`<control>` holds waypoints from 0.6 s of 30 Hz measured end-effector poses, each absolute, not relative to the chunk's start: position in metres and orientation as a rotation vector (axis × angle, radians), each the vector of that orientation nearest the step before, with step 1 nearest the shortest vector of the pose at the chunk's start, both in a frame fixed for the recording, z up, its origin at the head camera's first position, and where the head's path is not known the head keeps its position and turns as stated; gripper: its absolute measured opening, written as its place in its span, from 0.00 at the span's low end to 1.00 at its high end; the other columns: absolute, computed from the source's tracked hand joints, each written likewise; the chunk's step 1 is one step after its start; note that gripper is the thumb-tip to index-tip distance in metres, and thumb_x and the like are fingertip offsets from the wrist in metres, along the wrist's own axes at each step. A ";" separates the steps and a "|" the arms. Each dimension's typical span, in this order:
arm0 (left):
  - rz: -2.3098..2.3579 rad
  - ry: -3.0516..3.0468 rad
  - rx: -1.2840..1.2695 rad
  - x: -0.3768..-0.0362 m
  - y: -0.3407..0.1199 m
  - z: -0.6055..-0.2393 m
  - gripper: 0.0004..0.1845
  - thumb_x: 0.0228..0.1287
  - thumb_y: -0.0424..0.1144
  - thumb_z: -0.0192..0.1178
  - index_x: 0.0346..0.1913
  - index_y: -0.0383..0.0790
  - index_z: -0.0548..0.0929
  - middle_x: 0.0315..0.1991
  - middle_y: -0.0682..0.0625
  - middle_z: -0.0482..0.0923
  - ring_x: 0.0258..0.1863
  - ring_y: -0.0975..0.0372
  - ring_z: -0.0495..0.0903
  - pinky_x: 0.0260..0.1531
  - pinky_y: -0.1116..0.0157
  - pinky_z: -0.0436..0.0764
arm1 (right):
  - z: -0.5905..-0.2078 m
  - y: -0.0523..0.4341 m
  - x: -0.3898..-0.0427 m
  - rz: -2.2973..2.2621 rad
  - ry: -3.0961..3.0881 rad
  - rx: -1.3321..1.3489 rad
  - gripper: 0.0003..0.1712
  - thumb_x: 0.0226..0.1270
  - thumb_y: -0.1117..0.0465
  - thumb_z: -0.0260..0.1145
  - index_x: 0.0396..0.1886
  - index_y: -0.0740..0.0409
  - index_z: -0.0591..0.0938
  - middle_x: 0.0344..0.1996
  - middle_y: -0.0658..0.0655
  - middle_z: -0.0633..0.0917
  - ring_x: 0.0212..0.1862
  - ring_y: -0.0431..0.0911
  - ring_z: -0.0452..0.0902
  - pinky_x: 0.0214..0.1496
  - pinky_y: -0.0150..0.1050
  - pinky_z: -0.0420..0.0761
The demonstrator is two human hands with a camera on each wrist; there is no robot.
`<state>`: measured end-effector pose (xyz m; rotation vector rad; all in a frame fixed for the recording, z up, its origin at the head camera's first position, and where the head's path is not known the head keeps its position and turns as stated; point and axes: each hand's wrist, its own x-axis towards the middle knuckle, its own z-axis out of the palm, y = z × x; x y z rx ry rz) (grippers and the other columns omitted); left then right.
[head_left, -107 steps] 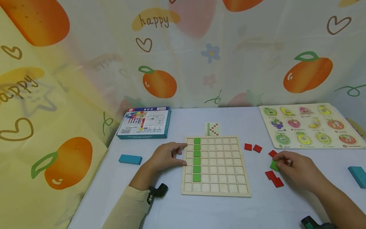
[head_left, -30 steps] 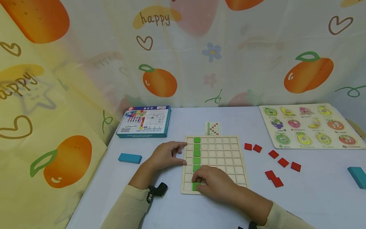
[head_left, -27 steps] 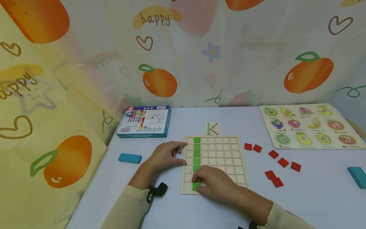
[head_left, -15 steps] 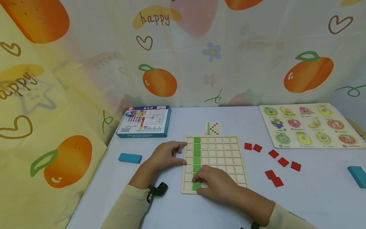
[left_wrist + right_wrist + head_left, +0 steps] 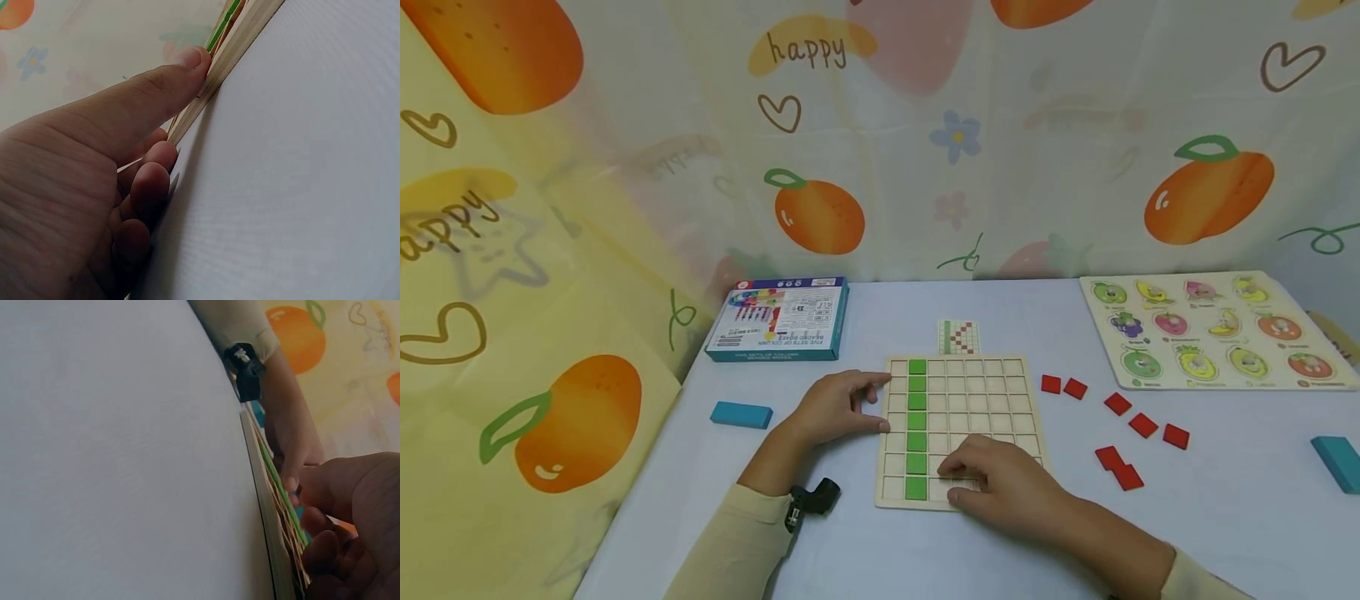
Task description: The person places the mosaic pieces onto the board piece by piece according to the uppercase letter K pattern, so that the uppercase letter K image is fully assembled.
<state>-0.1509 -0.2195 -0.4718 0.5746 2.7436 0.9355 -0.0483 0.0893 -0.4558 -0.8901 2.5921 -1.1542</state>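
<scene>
Right hand [image 5: 1000,487] resting on grid board [image 5: 1000,392], green tiles [image 5: 917,425] filling one column

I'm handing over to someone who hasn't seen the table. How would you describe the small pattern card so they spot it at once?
Start at the wooden grid board in the middle of the table, where a green column runs down its second file. Just beyond the board's far edge lies the pattern card, flat on the cloth. It is the only small paper slip there, printed with a tiny green and red grid.
</scene>
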 end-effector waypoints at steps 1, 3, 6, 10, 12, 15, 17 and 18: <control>0.933 2.744 0.573 -0.151 -0.220 -0.472 0.42 0.52 0.52 0.85 0.72 0.52 0.83 0.39 0.62 0.78 0.31 0.64 0.75 0.31 0.65 0.73 | -0.456 0.093 -0.048 -1.168 2.592 -0.876 0.11 0.68 0.56 0.77 0.48 0.41 0.89 0.44 0.37 0.85 0.38 0.34 0.76 0.42 0.35 0.78; 0.933 2.742 0.571 -0.151 -0.220 -0.472 0.42 0.52 0.53 0.85 0.72 0.52 0.82 0.39 0.62 0.78 0.31 0.64 0.75 0.31 0.65 0.73 | -0.456 0.102 -0.046 -1.185 2.592 -0.841 0.10 0.68 0.56 0.77 0.48 0.41 0.89 0.43 0.37 0.85 0.35 0.33 0.74 0.38 0.34 0.77; 0.936 2.735 0.568 -0.151 -0.220 -0.472 0.42 0.52 0.53 0.85 0.72 0.53 0.82 0.39 0.62 0.78 0.31 0.64 0.75 0.31 0.65 0.73 | -0.456 0.115 -0.042 -1.219 2.595 -0.792 0.11 0.68 0.58 0.77 0.48 0.41 0.90 0.39 0.36 0.84 0.31 0.33 0.72 0.34 0.33 0.75; 0.946 2.730 0.572 -0.151 -0.220 -0.472 0.42 0.52 0.52 0.85 0.72 0.53 0.82 0.39 0.61 0.78 0.31 0.64 0.76 0.31 0.65 0.73 | -0.456 0.132 -0.036 -1.258 2.627 -0.754 0.12 0.68 0.59 0.77 0.48 0.42 0.89 0.37 0.36 0.83 0.27 0.34 0.71 0.32 0.32 0.75; 0.950 2.726 0.579 -0.151 -0.220 -0.472 0.42 0.52 0.52 0.85 0.72 0.53 0.82 0.40 0.61 0.78 0.31 0.64 0.75 0.31 0.65 0.73 | -0.455 0.142 -0.032 -1.274 2.659 -0.732 0.12 0.67 0.60 0.78 0.48 0.41 0.89 0.39 0.36 0.84 0.26 0.34 0.71 0.31 0.32 0.74; 0.950 2.725 0.584 -0.151 -0.220 -0.472 0.42 0.53 0.52 0.85 0.72 0.53 0.82 0.40 0.61 0.78 0.31 0.64 0.76 0.31 0.66 0.73 | -0.456 0.156 -0.028 -1.307 2.719 -0.702 0.14 0.66 0.62 0.79 0.47 0.40 0.89 0.39 0.36 0.84 0.25 0.33 0.70 0.29 0.32 0.74; 0.947 2.726 0.576 -0.151 -0.220 -0.472 0.42 0.53 0.52 0.85 0.72 0.53 0.82 0.40 0.61 0.78 0.31 0.64 0.76 0.31 0.65 0.74 | -0.457 0.165 -0.026 -1.309 2.775 -0.673 0.15 0.64 0.63 0.79 0.47 0.40 0.89 0.38 0.36 0.84 0.24 0.33 0.70 0.28 0.32 0.73; 0.945 2.727 0.571 -0.151 -0.220 -0.472 0.42 0.53 0.52 0.85 0.72 0.53 0.82 0.40 0.61 0.78 0.32 0.64 0.76 0.31 0.66 0.74 | -0.457 0.170 -0.025 -1.301 2.804 -0.647 0.16 0.63 0.63 0.80 0.47 0.40 0.89 0.38 0.36 0.84 0.24 0.33 0.69 0.28 0.31 0.73</control>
